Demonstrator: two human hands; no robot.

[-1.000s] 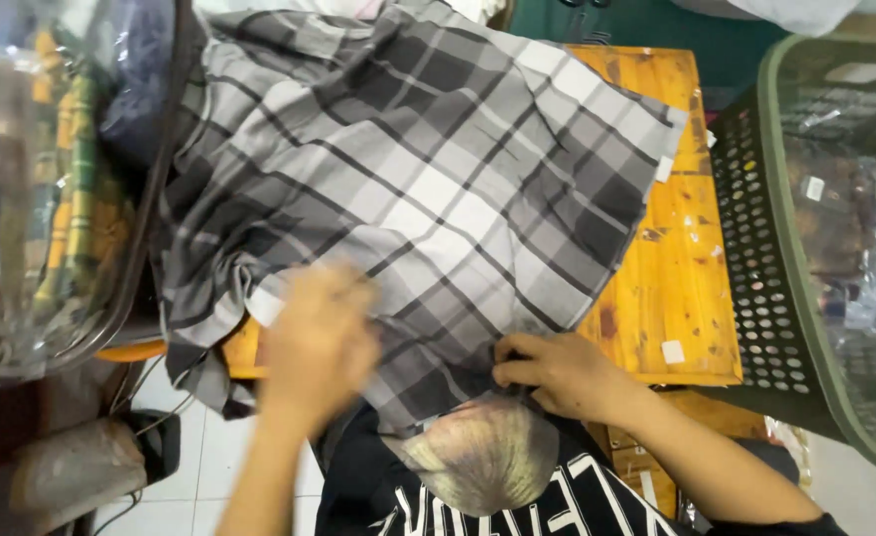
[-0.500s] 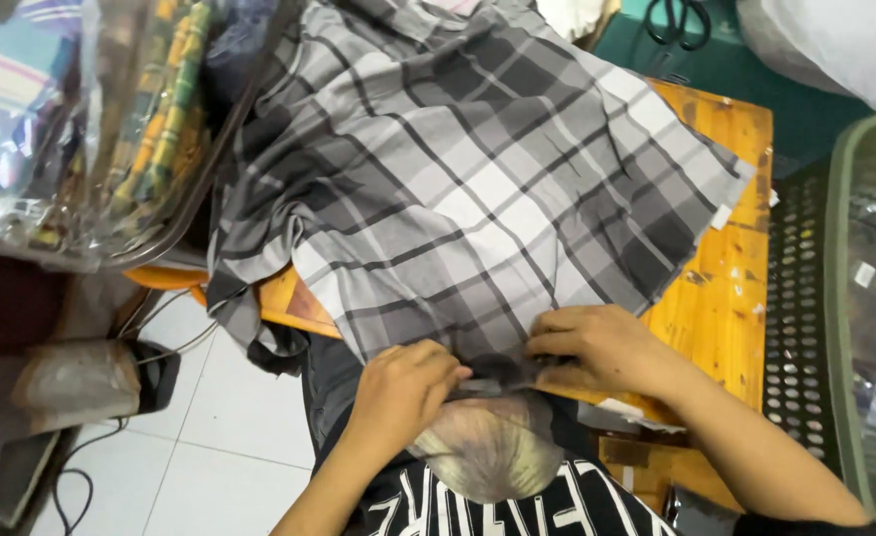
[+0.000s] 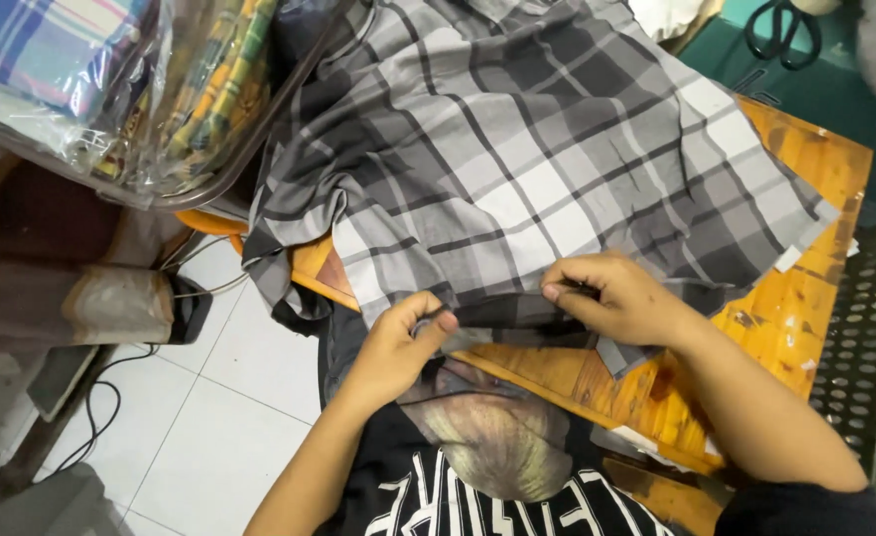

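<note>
A grey, black and white plaid shirt (image 3: 517, 169) lies spread over a wooden table (image 3: 805, 288), its left part hanging off the table's edge. My left hand (image 3: 398, 342) pinches the shirt's near hem between thumb and fingers. My right hand (image 3: 621, 298) presses on the same hem a little to the right, fingers curled over the folded edge. Both hands sit at the table's near edge, close to my body in a black printed shirt.
A basket of plastic-wrapped plaid cloth (image 3: 110, 89) stands at the left. A dark perforated plastic basket (image 3: 865, 367) is at the right edge. Scissors (image 3: 780, 30) lie on a green surface at the top right. White floor tiles and cables (image 3: 120, 397) lie below.
My left hand has come down from the middle of the shirt to the near hem beside my right hand. The camera view has shifted right and closer.
</note>
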